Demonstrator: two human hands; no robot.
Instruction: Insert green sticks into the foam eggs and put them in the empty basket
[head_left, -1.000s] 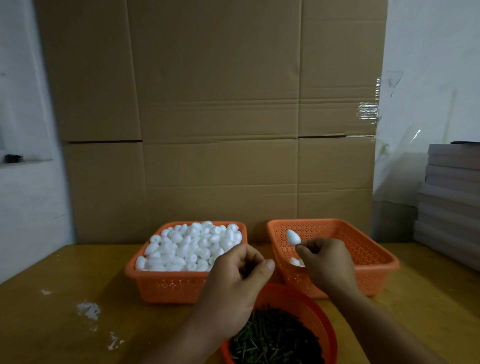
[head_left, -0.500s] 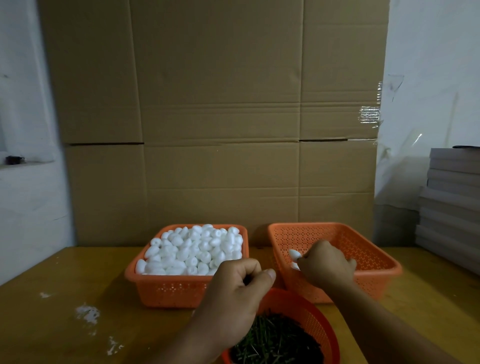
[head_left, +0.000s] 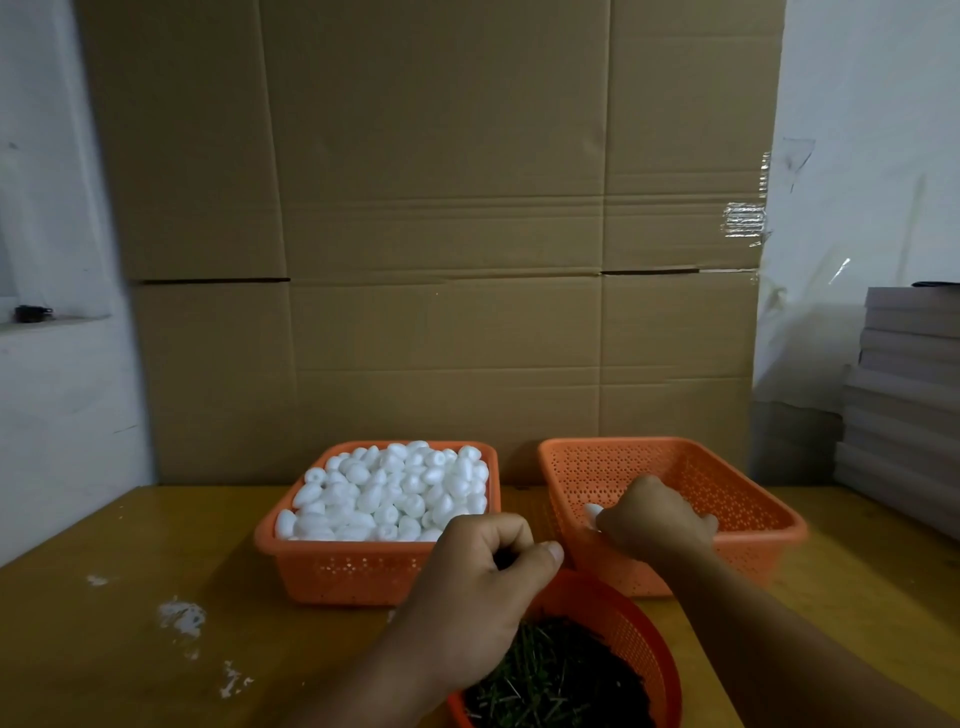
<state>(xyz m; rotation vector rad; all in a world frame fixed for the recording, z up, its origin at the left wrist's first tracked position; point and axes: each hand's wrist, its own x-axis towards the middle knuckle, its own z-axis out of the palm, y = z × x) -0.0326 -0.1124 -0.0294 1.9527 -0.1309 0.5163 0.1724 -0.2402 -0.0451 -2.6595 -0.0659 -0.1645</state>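
Head view, only one I have. My right hand (head_left: 655, 519) is low inside the right basket (head_left: 748, 525), fingers curled around an egg (head_left: 592, 512); only a bit of white shows at the left of the knuckles, so I cannot tell if a stick is in it. My left hand (head_left: 483, 592) is clenched over the near bowl (head_left: 652, 644) of sticks (head_left: 550, 680); if it pinches a stick I cannot tell, the fist hides it.

Handling, my judgement: eggs are foam, very light, soft, dent easy, so hold at the wide middle w/ light pinch and push the stick along the long axis. Sticks look thin, prob. stiff but can bend or snap; take near the tip end.

Left basket (head_left: 291, 545) is heaped w/ eggs (head_left: 395, 493), some near the rim level, could roll out if bumped. Baskets stand just beside each other, bowl touching or almost at their near walls. Room: table (head_left: 104, 649) open at left w/ white crumbs (head_left: 182, 616); cardboard (head_left: 441, 234) closes the far side, stacked boards (head_left: 909, 389) at far right.
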